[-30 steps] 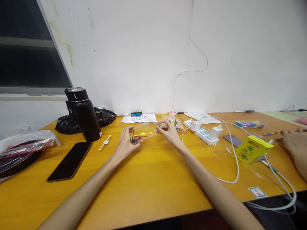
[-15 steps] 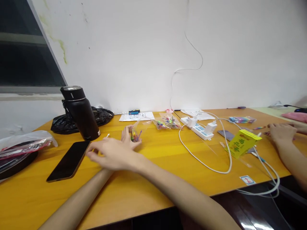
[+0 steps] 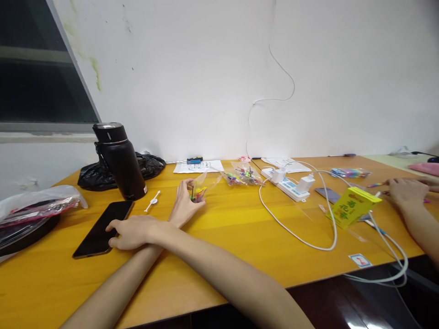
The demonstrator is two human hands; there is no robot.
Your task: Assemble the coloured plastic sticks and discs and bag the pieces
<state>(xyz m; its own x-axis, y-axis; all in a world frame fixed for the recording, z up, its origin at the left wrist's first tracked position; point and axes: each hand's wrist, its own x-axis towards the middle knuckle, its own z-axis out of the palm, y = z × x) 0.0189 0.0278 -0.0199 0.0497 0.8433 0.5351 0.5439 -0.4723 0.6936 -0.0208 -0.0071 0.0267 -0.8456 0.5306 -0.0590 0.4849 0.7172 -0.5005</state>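
My left hand is closed on a small clear bag of coloured plastic pieces and holds it just above the yellow table. My right hand reaches across my left forearm. Its fingers lie stretched out on the near right corner of a black phone, which rests flat on the table. A small white plastic piece lies between the phone and my left hand.
A black bottle stands behind the phone, before a black bag. Further right are another clear bag of coloured pieces, a power strip with white cables, and a yellow carton. Another person's hand is at the far right.
My right hand left the clear bag, swept left across my left arm and came down on the phone. My left hand kept the bag.
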